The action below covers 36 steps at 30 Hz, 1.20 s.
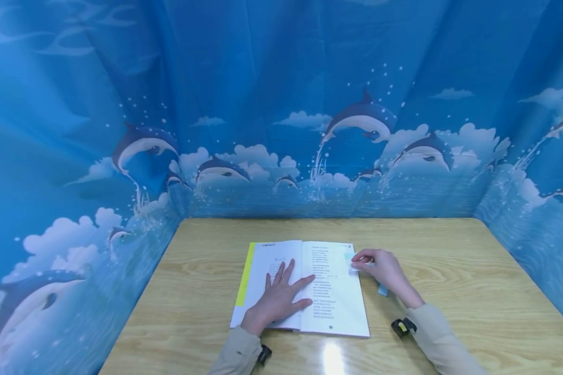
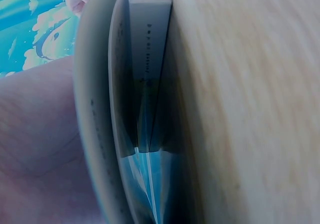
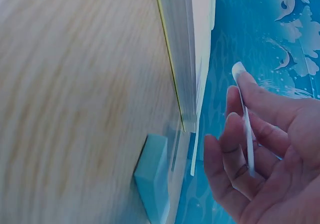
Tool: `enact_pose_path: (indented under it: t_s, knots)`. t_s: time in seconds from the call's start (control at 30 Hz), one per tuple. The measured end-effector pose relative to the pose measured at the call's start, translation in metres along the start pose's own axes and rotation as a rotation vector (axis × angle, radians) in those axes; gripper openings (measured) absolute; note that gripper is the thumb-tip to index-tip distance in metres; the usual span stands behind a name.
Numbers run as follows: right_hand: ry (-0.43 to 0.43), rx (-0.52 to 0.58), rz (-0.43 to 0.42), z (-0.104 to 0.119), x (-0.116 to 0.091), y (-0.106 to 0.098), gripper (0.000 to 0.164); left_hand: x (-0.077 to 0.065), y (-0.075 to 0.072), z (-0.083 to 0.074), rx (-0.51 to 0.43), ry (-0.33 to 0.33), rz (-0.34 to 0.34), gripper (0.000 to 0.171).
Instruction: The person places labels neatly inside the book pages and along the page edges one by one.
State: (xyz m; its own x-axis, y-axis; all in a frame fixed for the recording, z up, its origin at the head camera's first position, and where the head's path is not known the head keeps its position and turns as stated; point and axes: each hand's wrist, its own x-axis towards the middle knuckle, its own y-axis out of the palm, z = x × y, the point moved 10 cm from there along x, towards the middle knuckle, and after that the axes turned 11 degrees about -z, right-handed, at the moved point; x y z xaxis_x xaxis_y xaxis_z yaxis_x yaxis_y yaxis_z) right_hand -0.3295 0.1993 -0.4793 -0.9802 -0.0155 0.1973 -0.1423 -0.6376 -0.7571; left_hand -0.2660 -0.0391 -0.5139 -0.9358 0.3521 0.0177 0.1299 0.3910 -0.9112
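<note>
Book (image 1: 340, 307) lies opened on the wood table (image 1: 169, 297), a bit nearer the table's L edge than its R, well apart from the back edge. Printed text on both pgs; yellow strip (image 1: 246, 276) shows along most of the book's L edge.

L hand (image 1: 279, 299) rests palm down across the lower L pg, fingers spread; thumb and index reach over the fold onto the R pg. L wrist view: book's near edge seen close up, pgs bowed above the tabletop.

R hand (image 1: 386, 271) is at the book's R edge, upper half. Thumb and fingers pinch a thin pale slip (image 3: 248, 139), seen almost edge-on in the R wrist view, w/ the other fingers loosely curled. Can't tell from the head view if the slip touches the pg. Pale blue tab (image 1: 349, 256) sits at the R pg's outer edge, just beside the R fingertips.

Blue block (image 3: 153, 176) is on the table just beyond the book's R edge, partly under the R hand in the head view.

Both sleeves (image 1: 443, 338) are beige, w/ a black wrist device (image 1: 401, 327) at each cuff. Blue dolphin-print curtain (image 1: 272, 67) hangs behind the table's back edge and along both sides.
</note>
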Motion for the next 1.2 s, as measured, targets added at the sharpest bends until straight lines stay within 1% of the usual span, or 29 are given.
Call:
enact_pose_path:
  t_s: [0.1, 0.3, 0.47, 0.8, 0.87, 1.0, 1.2]
  knots:
    - [0.015, -0.006, 0.011, 0.0, 0.001, 0.005, 0.01, 0.0, 0.0, 0.0, -0.002, -0.001, 0.0, 0.06]
    - [0.071, -0.009, 0.059, -0.003, -0.001, 0.015, 0.008, -0.001, -0.001, -0.002, -0.003, 0.002, 0.002, 0.06]
    - [0.096, -0.021, 0.073, -0.004, -0.003, 0.018, 0.009, -0.001, -0.001, -0.002, -0.009, 0.0, 0.006, 0.059]
    - [0.124, -0.062, 0.093, -0.006, -0.004, 0.023, 0.009, -0.001, -0.001, -0.003, -0.006, 0.012, 0.003, 0.06]
    - [0.115, -0.072, 0.096, -0.004, -0.005, 0.023, 0.009, -0.001, -0.001, -0.003, -0.008, 0.013, 0.001, 0.059]
    - [0.1, -0.102, 0.092, -0.001, -0.005, 0.021, 0.013, -0.001, -0.002, -0.003, -0.008, 0.015, -0.001, 0.059]
    - [0.116, -0.122, 0.095, -0.004, -0.001, 0.024, 0.018, 0.0, -0.001, -0.002, -0.011, 0.004, 0.005, 0.059]
